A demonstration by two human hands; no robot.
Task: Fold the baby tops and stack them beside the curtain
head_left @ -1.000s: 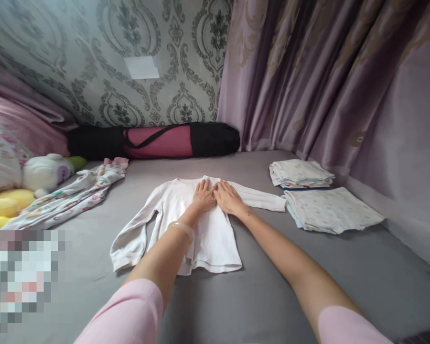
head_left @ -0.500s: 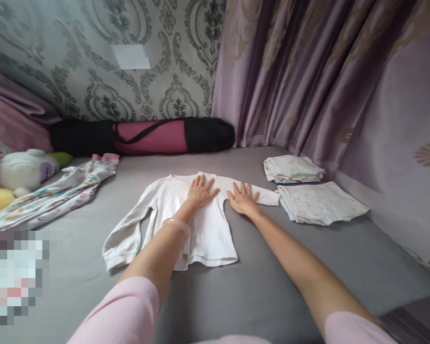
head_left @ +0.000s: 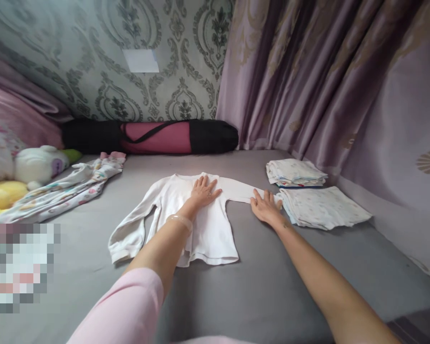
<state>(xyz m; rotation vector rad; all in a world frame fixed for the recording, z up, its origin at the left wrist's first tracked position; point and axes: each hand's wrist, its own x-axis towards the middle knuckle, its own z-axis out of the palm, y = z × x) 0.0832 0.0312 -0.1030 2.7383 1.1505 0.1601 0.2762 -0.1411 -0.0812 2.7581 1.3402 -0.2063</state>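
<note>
A small white long-sleeved shirt (head_left: 215, 234) lies spread on the grey bed sheet (head_left: 272, 286), one sleeve stretched out to the right and the other slanting down to the left. My left hand (head_left: 203, 191) rests flat on the upper chest near the neckline, fingers spread. Toward the cuff of the right sleeve, my right hand (head_left: 267, 206) lies on the fabric with its fingers apart. Parts of the cuff are hidden under that hand. Neither hand grips the cloth.
Two piles of folded clothes, a rear pile (head_left: 295, 172) and a front pile (head_left: 326, 208), sit right of the sleeve. Patterned children's clothing (head_left: 82, 191) and plush toys (head_left: 39, 165) lie on the left. A black and maroon long bag (head_left: 154, 137) lines the wall beside the purple curtain (head_left: 290, 71).
My right hand has slid rightward along the sleeve, from near the armpit to near the cuff. My left hand stays on the chest. The view has shifted slightly.
</note>
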